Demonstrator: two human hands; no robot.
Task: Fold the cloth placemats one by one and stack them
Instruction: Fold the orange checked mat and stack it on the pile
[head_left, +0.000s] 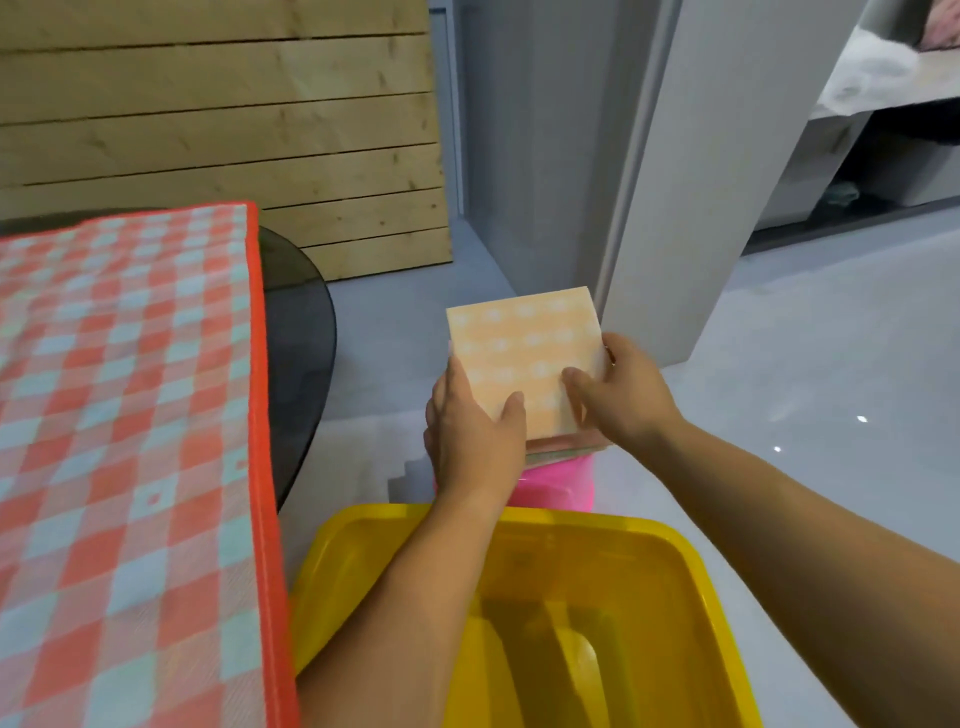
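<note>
A folded orange placemat (524, 343) with pale checks lies on top of a stack of folded placemats (563, 448), which rests on a pink stool (558, 486). My left hand (475, 434) grips the placemat's left near edge, thumb on top. At the right edge, my right hand (618, 392) holds it with the thumb on top and the fingers curled round the side. A large red and pale blue checked cloth (124, 441) lies flat over the dark round table (301, 364) on the left.
A yellow plastic tub (670, 582) stands right below my forearms. Wooden planks (218, 130) lean against the wall behind the table. A grey pillar (701, 182) rises past the stool, and shelves (883, 156) stand at the far right on the glossy floor.
</note>
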